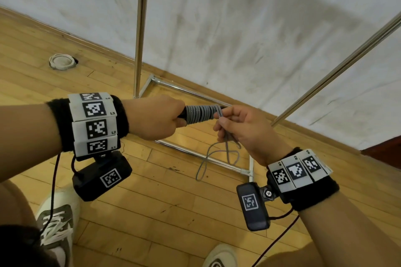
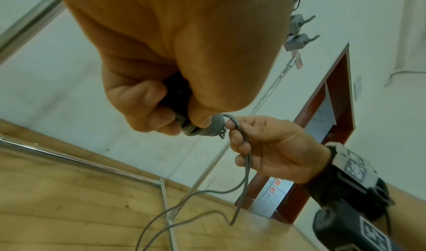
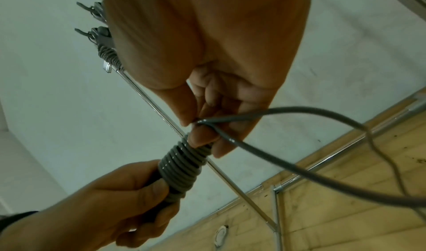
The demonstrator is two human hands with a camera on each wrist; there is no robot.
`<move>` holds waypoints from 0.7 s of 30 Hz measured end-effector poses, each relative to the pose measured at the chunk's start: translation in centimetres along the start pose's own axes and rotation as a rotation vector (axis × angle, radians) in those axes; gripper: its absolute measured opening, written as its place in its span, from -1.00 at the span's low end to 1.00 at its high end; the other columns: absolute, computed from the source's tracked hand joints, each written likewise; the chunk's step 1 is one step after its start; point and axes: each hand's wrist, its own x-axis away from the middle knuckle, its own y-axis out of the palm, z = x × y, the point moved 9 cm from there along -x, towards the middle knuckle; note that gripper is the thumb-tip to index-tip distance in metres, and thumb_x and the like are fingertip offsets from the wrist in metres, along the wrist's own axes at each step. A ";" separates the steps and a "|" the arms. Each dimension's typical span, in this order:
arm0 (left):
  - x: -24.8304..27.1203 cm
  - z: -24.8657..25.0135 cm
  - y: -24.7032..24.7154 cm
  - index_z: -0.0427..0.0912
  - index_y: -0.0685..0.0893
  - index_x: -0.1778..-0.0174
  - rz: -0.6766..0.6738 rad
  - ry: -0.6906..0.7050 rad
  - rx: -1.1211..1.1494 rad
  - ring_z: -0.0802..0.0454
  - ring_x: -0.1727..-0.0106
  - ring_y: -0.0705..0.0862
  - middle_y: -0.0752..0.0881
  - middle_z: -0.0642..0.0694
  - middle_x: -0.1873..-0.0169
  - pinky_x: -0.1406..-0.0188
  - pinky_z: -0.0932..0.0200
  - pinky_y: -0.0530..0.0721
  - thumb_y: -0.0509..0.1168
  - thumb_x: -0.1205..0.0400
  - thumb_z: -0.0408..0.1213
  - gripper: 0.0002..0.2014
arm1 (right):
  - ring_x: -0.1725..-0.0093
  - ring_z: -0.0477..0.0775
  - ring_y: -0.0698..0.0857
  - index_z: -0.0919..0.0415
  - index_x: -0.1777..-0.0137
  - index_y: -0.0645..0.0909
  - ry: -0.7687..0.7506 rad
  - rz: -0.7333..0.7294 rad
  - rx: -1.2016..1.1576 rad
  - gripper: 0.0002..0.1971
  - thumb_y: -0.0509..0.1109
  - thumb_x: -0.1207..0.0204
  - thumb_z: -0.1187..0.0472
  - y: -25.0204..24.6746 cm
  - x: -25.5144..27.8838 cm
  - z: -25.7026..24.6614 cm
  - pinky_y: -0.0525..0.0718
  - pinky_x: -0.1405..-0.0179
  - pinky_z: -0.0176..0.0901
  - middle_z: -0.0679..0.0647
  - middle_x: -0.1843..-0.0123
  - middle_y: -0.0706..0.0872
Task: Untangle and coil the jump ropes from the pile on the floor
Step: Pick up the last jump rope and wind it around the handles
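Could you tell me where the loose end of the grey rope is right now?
In the head view, centre, it hangs from the right hand, looping above the rack base.

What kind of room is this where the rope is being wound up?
Probably a gym or activity hall, though that is a guess. The wood strip floor meets a scuffed white wall, and a chrome rack frame stands there while the left hand grips a jump rope.

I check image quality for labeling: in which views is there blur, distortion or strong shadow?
Head view: sharp, straight rack poles bend from wide-angle distortion, broad shadow on wall. Left wrist view: left hand looms large, soft. Right wrist view: near rope blurred.
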 end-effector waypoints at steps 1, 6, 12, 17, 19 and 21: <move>-0.1 -0.1 -0.5 0.01 0.44 0.09 0.028 0.001 0.030 0.10 0.34 0.59 0.62 0.00 0.25 0.44 0.26 0.48 0.18 -0.75 -0.10 -0.87 | 0.29 0.02 0.73 0.29 -0.04 0.68 -0.020 0.002 -0.030 -0.86 0.30 -0.64 0.45 0.0 0.1 -0.1 0.78 0.15 -0.13 0.14 0.23 0.78; 0.3 -0.1 -1.8 0.05 0.46 0.14 0.092 0.029 0.145 0.05 0.36 0.63 0.68 -0.06 0.26 0.45 0.19 0.59 0.19 -0.75 -0.12 -0.86 | 0.24 -0.03 0.74 0.30 -0.11 0.70 -0.060 0.059 -0.096 -0.85 0.33 -0.64 0.42 -0.2 0.5 0.2 0.74 0.17 -0.18 0.12 0.20 0.80; 1.0 0.6 -2.8 0.00 0.55 0.09 0.125 0.095 0.341 0.29 0.51 0.58 0.66 0.05 0.39 0.55 0.41 0.52 0.19 -0.74 -0.18 -0.90 | 0.43 -0.07 0.50 0.14 0.01 0.77 -0.106 0.076 -0.082 -0.76 0.26 -0.72 0.16 0.3 0.5 1.3 0.42 0.53 -0.23 0.07 0.33 0.71; 1.7 0.6 -1.8 0.01 0.54 0.06 -0.002 0.107 0.467 0.16 0.51 0.55 0.66 0.14 0.47 0.50 0.26 0.58 0.18 -0.76 -0.21 -0.90 | 0.31 -0.07 0.54 0.31 -0.09 0.72 -0.131 -0.018 -0.104 -0.75 0.18 -0.72 0.41 1.4 0.5 1.8 0.52 0.35 -0.23 -0.03 0.12 0.79; 2.0 0.9 -1.6 0.03 0.54 0.07 -0.038 0.123 0.473 0.15 0.48 0.56 0.66 0.13 0.46 0.47 0.24 0.59 0.18 -0.76 -0.21 -0.89 | 0.31 -0.08 0.56 0.34 -0.09 0.72 -0.116 -0.042 -0.131 -0.78 0.22 -0.70 0.40 1.5 0.5 2.0 0.52 0.37 -0.26 -0.02 0.15 0.79; 2.3 1.2 -1.6 0.01 0.55 0.06 -0.060 0.142 0.489 0.14 0.48 0.55 0.65 0.11 0.47 0.48 0.25 0.59 0.17 -0.76 -0.21 -0.90 | 0.36 -0.07 0.57 0.31 -0.07 0.73 -0.081 -0.041 -0.155 -0.82 0.34 -0.64 0.24 1.2 0.5 2.3 0.51 0.44 -0.28 0.07 0.23 0.78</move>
